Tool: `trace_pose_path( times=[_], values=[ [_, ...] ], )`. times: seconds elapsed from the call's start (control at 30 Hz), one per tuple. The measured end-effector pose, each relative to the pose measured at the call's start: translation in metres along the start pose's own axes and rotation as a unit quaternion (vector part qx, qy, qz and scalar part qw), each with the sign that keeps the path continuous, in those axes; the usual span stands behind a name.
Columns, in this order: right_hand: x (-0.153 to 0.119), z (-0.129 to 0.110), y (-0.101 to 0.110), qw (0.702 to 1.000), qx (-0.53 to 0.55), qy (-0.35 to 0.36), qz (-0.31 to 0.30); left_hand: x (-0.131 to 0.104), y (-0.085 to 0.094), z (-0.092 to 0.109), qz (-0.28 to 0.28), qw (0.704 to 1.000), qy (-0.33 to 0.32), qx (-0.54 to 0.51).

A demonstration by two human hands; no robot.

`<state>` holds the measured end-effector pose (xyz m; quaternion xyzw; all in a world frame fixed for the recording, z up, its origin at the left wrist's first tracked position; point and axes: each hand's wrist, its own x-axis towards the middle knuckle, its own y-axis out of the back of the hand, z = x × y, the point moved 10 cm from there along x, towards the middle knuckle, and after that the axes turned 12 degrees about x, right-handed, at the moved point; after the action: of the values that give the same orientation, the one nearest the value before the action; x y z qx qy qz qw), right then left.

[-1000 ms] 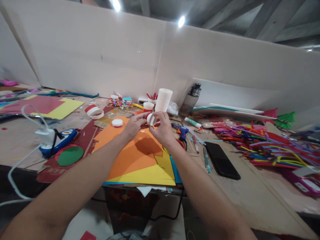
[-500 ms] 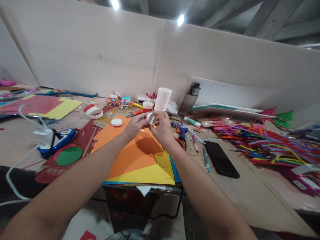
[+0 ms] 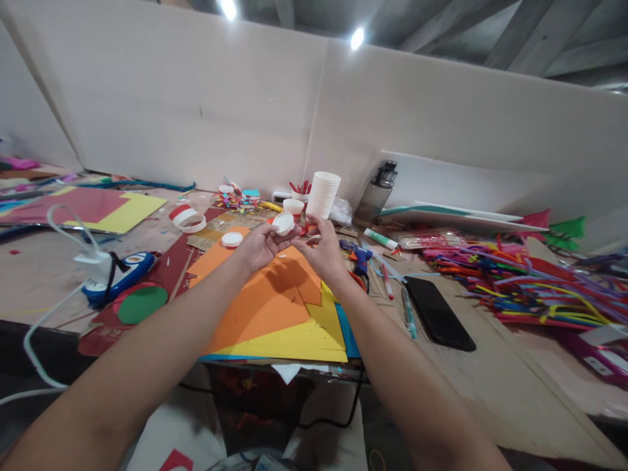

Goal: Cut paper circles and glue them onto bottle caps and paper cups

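My left hand [image 3: 265, 244] holds a small round white piece [image 3: 283, 224], its flat face turned up, above the orange paper [image 3: 255, 307]. Just to its right is my right hand [image 3: 321, 247], fingers curled near something small and red that I cannot make out well. A second white disc with a red edge [image 3: 232, 240] lies on the orange paper left of my hands. Behind them stand a tall stack of white paper cups [image 3: 324, 195] and a short red and white cup [image 3: 293, 208].
At left are a blue power strip [image 3: 120, 278], green and red paper circles [image 3: 142, 303] and a cut cup ring [image 3: 189, 221]. To the right lie a blue glue gun [image 3: 362, 260], a black phone [image 3: 439, 314] and many coloured pipe cleaners [image 3: 530, 278].
The white piece has turned so its flat face shows and has moved slightly left with my left hand. My right hand has come off it, and its fingers are now near something red.
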<state>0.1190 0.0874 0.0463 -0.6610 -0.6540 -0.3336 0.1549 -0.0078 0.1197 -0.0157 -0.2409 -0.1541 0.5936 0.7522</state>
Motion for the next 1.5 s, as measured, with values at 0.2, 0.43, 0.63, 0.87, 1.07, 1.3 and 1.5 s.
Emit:
trace_pose_path(
  times=[0.2, 0.43, 0.63, 0.87, 1.07, 1.3, 1.5],
  values=[
    [-0.003, -0.005, -0.008, 0.998, -0.049, 0.019, -0.027, -0.003, -0.003, -0.006, 0.006, 1.0, 0.026, 0.011],
    [-0.003, -0.005, -0.007, 0.998, -0.056, 0.018, -0.023, -0.005, -0.016, -0.009, -0.039, 0.998, 0.008, 0.05],
    [-0.003, -0.001, -0.009, 0.998, -0.043, 0.014, -0.033, -0.005, -0.017, -0.008, -0.066, 0.996, 0.0, 0.052],
    [-0.002, 0.006, -0.009, 0.999, -0.039, 0.005, -0.038, -0.006, -0.012, -0.008, -0.025, 0.996, 0.002, 0.084],
    [-0.001, 0.007, -0.01, 0.999, -0.015, -0.014, -0.048, -0.004, -0.003, -0.007, -0.013, 0.994, -0.007, 0.11],
    [-0.004, 0.005, -0.016, 0.998, -0.017, -0.008, -0.061, -0.003, -0.007, 0.001, -0.014, 0.991, -0.041, 0.126],
    [-0.003, 0.01, -0.014, 0.998, -0.007, -0.017, -0.054, -0.003, -0.005, -0.003, -0.014, 0.989, -0.032, 0.143]
  ],
)
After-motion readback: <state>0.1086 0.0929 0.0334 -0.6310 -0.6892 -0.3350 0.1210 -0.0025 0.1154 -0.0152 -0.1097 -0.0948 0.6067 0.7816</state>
